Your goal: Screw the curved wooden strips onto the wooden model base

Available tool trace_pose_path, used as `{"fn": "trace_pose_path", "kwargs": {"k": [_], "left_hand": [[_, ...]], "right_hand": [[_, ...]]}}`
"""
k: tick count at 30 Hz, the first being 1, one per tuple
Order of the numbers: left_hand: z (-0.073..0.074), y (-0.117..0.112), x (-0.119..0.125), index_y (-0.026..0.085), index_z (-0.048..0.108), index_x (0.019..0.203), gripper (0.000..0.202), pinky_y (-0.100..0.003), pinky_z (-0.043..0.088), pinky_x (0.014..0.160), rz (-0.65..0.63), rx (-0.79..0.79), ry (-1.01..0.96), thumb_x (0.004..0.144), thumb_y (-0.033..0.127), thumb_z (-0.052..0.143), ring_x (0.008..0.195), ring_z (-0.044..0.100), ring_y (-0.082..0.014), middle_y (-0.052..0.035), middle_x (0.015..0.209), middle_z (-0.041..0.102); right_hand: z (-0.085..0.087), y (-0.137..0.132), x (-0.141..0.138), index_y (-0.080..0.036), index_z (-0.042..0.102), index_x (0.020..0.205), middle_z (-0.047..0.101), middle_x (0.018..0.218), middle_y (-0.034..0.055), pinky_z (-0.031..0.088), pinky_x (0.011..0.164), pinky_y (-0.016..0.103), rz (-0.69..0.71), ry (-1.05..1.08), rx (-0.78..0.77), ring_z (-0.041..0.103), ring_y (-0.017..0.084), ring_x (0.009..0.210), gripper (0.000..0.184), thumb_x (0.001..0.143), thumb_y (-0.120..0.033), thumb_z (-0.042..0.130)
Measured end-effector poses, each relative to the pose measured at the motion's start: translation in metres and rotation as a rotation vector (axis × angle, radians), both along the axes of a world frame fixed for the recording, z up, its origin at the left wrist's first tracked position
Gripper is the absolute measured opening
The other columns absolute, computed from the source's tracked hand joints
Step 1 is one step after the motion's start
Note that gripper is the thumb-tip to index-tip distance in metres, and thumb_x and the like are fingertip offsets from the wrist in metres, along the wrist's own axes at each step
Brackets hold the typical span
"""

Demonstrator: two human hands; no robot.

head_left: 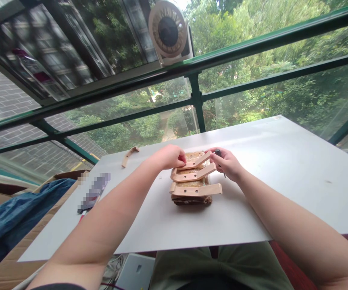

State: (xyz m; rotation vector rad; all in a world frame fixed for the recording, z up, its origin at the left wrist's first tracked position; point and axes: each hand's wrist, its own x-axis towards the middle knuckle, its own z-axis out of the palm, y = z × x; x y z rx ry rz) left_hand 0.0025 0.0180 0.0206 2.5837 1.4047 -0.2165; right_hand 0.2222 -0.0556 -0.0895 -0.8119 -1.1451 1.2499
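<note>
A brown wooden block (192,199) lies in the middle of the white table (282,169) with three pale curved wooden strips across its top. My left hand (170,156) is closed, pinching the left end of the farthest strip (195,162). My right hand (226,163) is closed on a small dark tool (218,153) at the right end of that strip. The middle strip (193,174) and the nearest strip (195,189) lie untouched on the block.
A fourth curved wooden strip (129,155) lies alone at the table's far left edge. A dark flat object (93,192) sits near the left edge. A blue cloth (13,217) lies on cardboard at left. A green railing (196,96) and a fan (169,30) stand behind.
</note>
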Motion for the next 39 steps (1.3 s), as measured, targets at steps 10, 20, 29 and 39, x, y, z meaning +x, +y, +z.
{"fn": "trace_pose_path", "kwargs": {"k": [10, 20, 29, 39], "left_hand": [[-0.007, 0.004, -0.010, 0.023, 0.071, 0.089, 0.021, -0.024, 0.049, 0.069, -0.038, -0.042, -0.174, 0.070, 0.033, 0.072, 0.082, 0.069, -0.0165, 0.0008, 0.091, 0.077], [-0.020, 0.008, -0.027, 0.019, 0.077, 0.082, 0.017, -0.024, 0.048, 0.070, -0.197, -0.010, -0.346, 0.077, 0.035, 0.073, 0.074, 0.067, -0.0135, -0.0030, 0.086, 0.080], [-0.046, 0.022, -0.045, 0.018, 0.074, 0.081, 0.018, -0.025, 0.052, 0.070, -0.372, 0.026, -0.517, 0.086, 0.035, 0.068, 0.077, 0.071, -0.0153, -0.0076, 0.090, 0.080], [-0.051, 0.022, -0.047, 0.019, 0.066, 0.067, 0.028, -0.026, 0.056, 0.074, -0.466, 0.042, -0.550, 0.090, 0.035, 0.063, 0.078, 0.072, -0.0152, -0.0076, 0.090, 0.079]], "right_hand": [[0.002, 0.000, 0.000, -0.015, 0.066, 0.105, 0.051, 0.063, -0.0049, 0.020, 0.041, 0.022, -0.008, 0.003, 0.000, 0.032, 0.003, 0.042, 0.036, 0.086, -0.046, 0.071], [0.002, 0.000, 0.000, -0.016, 0.065, 0.100, 0.051, 0.061, -0.0054, 0.022, 0.041, 0.022, -0.007, 0.003, 0.008, 0.032, 0.003, 0.042, 0.036, 0.085, -0.048, 0.072], [0.006, -0.002, -0.002, -0.016, 0.065, 0.100, 0.050, 0.060, -0.0059, 0.023, 0.041, 0.022, -0.020, -0.037, 0.014, 0.034, 0.004, 0.043, 0.039, 0.084, -0.051, 0.072], [0.006, -0.004, 0.002, -0.015, 0.068, 0.105, 0.050, 0.062, -0.0050, 0.023, 0.042, 0.022, -0.018, -0.117, 0.029, 0.035, 0.005, 0.046, 0.037, 0.087, -0.047, 0.070]]}}
